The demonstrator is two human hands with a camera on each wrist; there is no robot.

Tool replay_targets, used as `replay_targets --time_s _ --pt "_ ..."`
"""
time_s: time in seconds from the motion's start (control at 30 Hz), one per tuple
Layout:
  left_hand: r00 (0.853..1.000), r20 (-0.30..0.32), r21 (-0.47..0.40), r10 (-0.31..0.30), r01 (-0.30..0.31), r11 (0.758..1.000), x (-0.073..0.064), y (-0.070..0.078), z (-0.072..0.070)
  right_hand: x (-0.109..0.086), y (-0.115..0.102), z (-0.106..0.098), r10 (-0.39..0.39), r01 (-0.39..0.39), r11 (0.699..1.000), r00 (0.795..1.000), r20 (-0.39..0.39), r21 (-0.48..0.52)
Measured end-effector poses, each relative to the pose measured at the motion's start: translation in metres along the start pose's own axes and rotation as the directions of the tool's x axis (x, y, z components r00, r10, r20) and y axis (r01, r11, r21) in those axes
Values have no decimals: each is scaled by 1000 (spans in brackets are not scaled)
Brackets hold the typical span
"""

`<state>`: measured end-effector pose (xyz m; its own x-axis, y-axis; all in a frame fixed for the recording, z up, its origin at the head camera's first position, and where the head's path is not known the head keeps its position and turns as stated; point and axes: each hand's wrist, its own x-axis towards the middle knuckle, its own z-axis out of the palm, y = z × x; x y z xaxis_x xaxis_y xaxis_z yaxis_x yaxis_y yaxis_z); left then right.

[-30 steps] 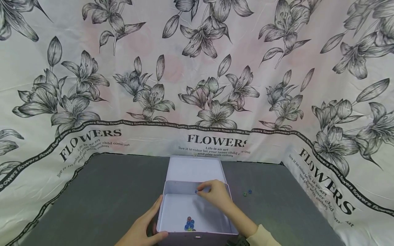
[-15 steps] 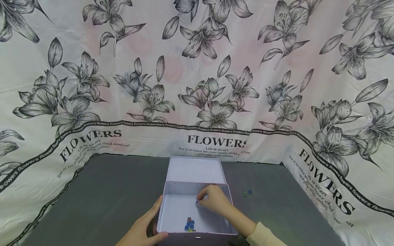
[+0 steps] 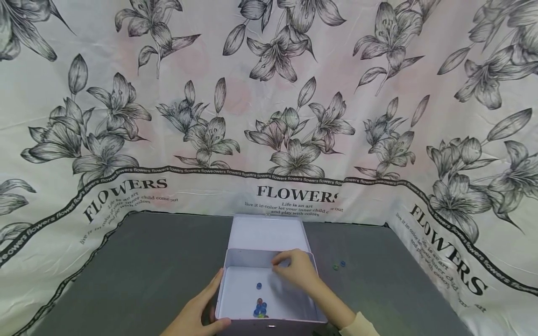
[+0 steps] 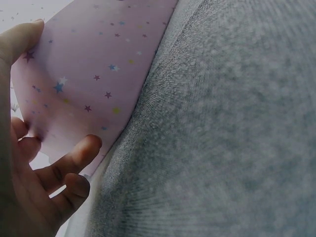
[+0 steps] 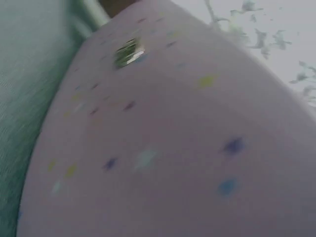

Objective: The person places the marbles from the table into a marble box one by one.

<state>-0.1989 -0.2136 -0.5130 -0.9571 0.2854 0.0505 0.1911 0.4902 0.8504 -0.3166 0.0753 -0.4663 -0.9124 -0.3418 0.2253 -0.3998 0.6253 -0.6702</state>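
A box (image 3: 237, 294), white inside, stands with its lid (image 3: 269, 233) tipped back behind it. Its outside is pink with coloured stars, as the left wrist view shows. My left hand (image 3: 195, 310) holds its left side, thumb at the front rim and fingers along the side wall. My right hand (image 3: 297, 271) hovers over the box's right back part, thumb and forefinger bent near each other with nothing visible between them. One blue marble (image 3: 258, 286) lies alone on the box floor. Several blue, reddish and yellow-green marbles (image 3: 260, 308) cluster at the front wall.
Right of the box, a green marble (image 3: 336, 267) and a blue marble (image 3: 343, 263) lie on the grey tabletop (image 3: 168, 261). A metal latch (image 5: 129, 53) sticks out from the box's front. White flower-printed cloth (image 3: 210, 196) hangs around the table's back and sides.
My right hand lowered a blue marble into the box and let go of it, then rose back a little. The marble now lies nearer the cluster. My left hand stays on the box.
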Motion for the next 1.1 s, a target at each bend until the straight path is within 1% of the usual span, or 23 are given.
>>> replay_targets --time_s 0.07,0.2,0.3,0.37,0.43,0.5,0.63,0.73,0.83,0.97,1.03,1.1 --pt "1000 2 0 1 -1 1000 0 -1 -1 1 -1 -2 4 -2 998 1000 -30 57" --pt "1000 6 -4 -4 4 1000 0 -2 0 0 -4 -8 46 -29 983 995 -92 182" --pt "1000 11 -11 -9 9 1000 0 -1 0 -1 -5 -13 94 -55 954 988 -121 293" --pt "1000 16 -16 -10 10 1000 0 -1 0 -2 -5 -16 116 -60 933 983 -140 356" --pt "1000 17 -15 -8 8 1000 -1 -2 0 -3 -4 -18 133 -60 916 978 -158 397" --pt "1000 17 -20 -5 6 1000 -1 -2 0 -5 -3 -20 145 -61 906 974 -172 420" --pt "1000 19 -37 -2 3 999 -1 -2 -1 -6 1 -24 171 -73 900 966 -195 429" --pt "1000 27 -56 -7 9 998 0 -4 0 -7 4 -29 182 -81 907 960 -214 413" --pt "999 34 -73 -22 24 997 2 -6 1 -9 10 -35 175 -75 919 957 -232 386" --pt "999 34 -79 -40 42 996 3 -6 1 -14 26 -44 145 -46 939 952 -269 340" --pt "999 30 -73 -42 44 996 4 -6 0 -16 36 -50 142 -43 947 945 -295 319" --pt "999 23 -61 -41 42 997 3 -6 0 -20 48 -57 156 -57 949 939 -306 309"
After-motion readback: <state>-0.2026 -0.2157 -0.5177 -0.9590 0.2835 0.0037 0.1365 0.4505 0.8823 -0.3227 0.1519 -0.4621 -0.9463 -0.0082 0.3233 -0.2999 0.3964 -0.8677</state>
